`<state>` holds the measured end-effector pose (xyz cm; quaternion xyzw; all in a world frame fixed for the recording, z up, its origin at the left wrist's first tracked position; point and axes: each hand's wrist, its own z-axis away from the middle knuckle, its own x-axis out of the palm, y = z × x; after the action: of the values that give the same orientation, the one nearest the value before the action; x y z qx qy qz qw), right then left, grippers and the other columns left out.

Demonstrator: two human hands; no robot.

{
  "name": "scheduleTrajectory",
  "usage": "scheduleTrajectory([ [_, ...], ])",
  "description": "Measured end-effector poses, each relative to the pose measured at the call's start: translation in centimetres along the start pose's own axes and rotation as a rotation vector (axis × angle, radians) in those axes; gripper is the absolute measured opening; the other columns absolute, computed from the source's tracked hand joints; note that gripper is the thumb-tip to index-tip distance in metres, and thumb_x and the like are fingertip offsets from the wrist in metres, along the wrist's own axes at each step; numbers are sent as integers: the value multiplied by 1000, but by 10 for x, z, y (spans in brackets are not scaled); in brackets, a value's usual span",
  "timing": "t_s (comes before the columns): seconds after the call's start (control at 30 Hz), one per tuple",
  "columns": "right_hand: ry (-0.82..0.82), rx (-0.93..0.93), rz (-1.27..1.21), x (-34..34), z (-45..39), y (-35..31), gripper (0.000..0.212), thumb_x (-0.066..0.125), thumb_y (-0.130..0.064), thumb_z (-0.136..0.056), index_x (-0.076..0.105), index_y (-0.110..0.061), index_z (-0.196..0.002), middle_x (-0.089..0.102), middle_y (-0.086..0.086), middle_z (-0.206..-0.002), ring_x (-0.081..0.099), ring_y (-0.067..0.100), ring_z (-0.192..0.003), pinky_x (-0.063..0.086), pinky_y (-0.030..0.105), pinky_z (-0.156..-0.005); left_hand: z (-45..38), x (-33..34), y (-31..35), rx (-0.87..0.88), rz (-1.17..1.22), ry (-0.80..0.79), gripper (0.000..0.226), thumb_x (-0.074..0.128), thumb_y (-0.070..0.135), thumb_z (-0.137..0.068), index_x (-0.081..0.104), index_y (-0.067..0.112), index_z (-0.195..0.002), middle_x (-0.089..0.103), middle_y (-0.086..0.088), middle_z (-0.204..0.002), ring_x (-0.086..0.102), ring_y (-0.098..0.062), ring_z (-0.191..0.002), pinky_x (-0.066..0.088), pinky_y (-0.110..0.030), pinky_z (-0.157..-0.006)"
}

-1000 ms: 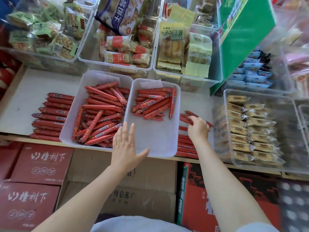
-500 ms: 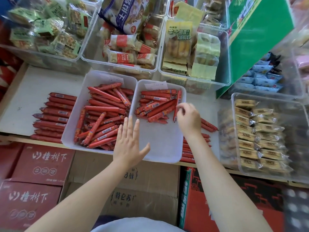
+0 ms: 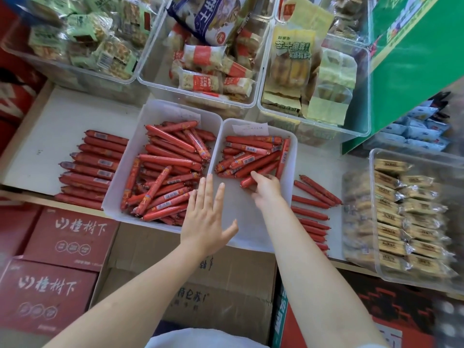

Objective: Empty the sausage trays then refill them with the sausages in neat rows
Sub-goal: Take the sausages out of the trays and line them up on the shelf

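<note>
The right hand (image 3: 267, 189) has come back from the shelf row and pinches 1 sausage (image 3: 251, 181) in the right tray (image 3: 292, 151); the left hand (image 3: 206, 217) hovers spread: emptying continues.

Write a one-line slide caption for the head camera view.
Right hand grips a red plastic-wrapped sausage in the right white plastic tray; open left hand hovers beside.

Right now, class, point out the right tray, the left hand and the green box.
right tray (image 3: 253, 232), head view, bare floor near front.
left hand (image 3: 204, 217), head view, back of hand.
green box (image 3: 411, 79), head view, green side panel.
</note>
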<state>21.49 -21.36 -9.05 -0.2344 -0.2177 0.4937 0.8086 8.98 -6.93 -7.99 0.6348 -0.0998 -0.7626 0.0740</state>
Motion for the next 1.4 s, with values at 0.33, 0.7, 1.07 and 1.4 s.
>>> scheduleTrajectory([
  [0.33, -45, 23, 98, -31, 38, 5, 19, 66, -3, -91, 50, -7, -101, 62, 13, -84, 65, 20, -62, 50, 23, -47, 0, -2, -1, -5, 38, -2, 94, 31, 67, -87, 6, 13, -160, -13, -15, -166, -12, -28, -153, 8, -49, -124],
  [0.7, -215, 64, 549, -42, 71, 38, 10, 64, 0, -90, 61, -5, -98, 68, 14, -87, 68, 25, -76, 60, 37, -72, 3, -27, -3, 8, 281, 44, 54, 61, 27, -94, 47, 9, -144, 9, -15, -166, -1, -31, -154, 5, -49, -125],
  [1.07, -319, -313, 506, -89, 138, -14, 18, 66, -12, -93, 70, 1, -104, 63, 7, -77, 61, 19, -65, 55, 32, -68, -3, -59, 18, 435, 184, 147, 51, 87, 29, -73, 69, 21, -119, 67, -5, -125, 59, -30, -122, 37, -60, -108],
  [1.4, -259, -267, 336, -11, 150, 17, 60, 38, -54, -101, 67, -2, -108, 69, 15, -91, 67, 28, -78, 55, 37, -68, 40, -95, -30, 97, 592, 107, 22, 70, 25, -90, 62, 23, -109, 64, 10, -81, 58, -14, -72, 48, -34, -63],
])
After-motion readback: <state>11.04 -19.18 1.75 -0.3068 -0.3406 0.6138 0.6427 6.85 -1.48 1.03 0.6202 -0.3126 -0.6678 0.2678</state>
